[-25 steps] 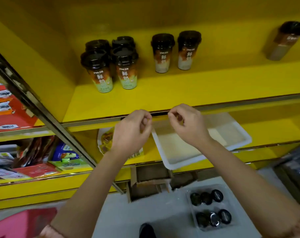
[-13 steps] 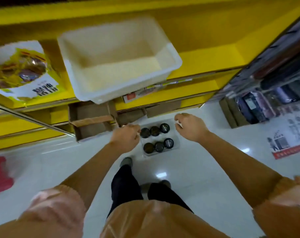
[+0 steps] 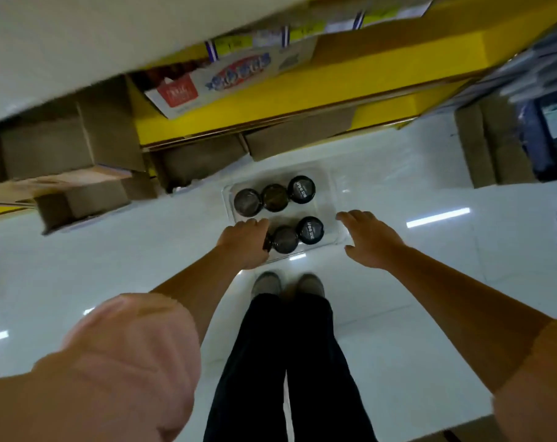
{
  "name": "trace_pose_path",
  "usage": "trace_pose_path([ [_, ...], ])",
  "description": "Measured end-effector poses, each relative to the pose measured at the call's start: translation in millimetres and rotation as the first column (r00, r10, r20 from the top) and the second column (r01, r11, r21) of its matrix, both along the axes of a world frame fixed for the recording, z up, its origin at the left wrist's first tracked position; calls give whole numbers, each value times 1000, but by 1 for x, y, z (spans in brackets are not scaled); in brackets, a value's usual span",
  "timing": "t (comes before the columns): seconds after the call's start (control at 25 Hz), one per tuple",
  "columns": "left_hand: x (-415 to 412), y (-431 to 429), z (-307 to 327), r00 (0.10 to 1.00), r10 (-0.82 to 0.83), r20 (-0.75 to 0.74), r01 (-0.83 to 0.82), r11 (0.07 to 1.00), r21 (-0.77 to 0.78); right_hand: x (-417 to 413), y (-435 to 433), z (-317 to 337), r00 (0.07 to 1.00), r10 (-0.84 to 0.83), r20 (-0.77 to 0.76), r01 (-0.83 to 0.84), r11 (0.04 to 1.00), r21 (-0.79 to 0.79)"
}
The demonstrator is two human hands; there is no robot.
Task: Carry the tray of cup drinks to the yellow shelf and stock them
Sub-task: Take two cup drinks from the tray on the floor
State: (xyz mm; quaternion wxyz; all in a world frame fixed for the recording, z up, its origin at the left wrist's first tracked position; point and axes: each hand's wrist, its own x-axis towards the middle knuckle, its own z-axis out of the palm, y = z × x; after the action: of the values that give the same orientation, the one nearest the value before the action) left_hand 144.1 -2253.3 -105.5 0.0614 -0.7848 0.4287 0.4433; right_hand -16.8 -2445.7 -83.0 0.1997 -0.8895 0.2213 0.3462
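A clear plastic tray (image 3: 336,186) lies on the white floor in front of my feet. It holds cup drinks with dark lids (image 3: 301,189), three in the far row and two showing in the near row. My left hand (image 3: 243,242) is curled over the near left corner of the tray. It covers a cup whose dark edge shows beside the palm; a grip cannot be confirmed. My right hand (image 3: 368,239) hovers at the tray's near right edge with fingers spread and nothing in it. The yellow shelf (image 3: 334,87) rises just behind the tray.
The underside of a white bin (image 3: 79,43) juts over the top left. Cardboard boxes sit under the shelf (image 3: 63,148) and at the right (image 3: 494,141). A printed carton (image 3: 238,78) rests on the low shelf. My shoes (image 3: 266,282) stand just short of the tray.
The view has tipped from the shelf down to the floor. Both hands dropped from the shelf edge to the tray; the left now covers the near left cup, the right has spread open.
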Motion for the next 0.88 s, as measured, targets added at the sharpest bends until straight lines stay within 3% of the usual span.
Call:
trace_pose_path([
  [0.2,-23,-21,-131,1000,-23,5,23,1000,4,-13,-14,-129,999,-2,-38,4,998,64],
  [0.44,-49,-19,-246,980,-135,145,139,990,-19,-20,-18,-249,995,-76,68,67,990,124],
  [0.64,-50,-6,-283,954,-157,253,209,959,-190,-24,-15,-297,978,-166,127,122,947,297],
  [0.88,-53,-5,-289,972,111,206,-35,939,-342,-17,-4,-315,889,-399,225,268,852,450],
])
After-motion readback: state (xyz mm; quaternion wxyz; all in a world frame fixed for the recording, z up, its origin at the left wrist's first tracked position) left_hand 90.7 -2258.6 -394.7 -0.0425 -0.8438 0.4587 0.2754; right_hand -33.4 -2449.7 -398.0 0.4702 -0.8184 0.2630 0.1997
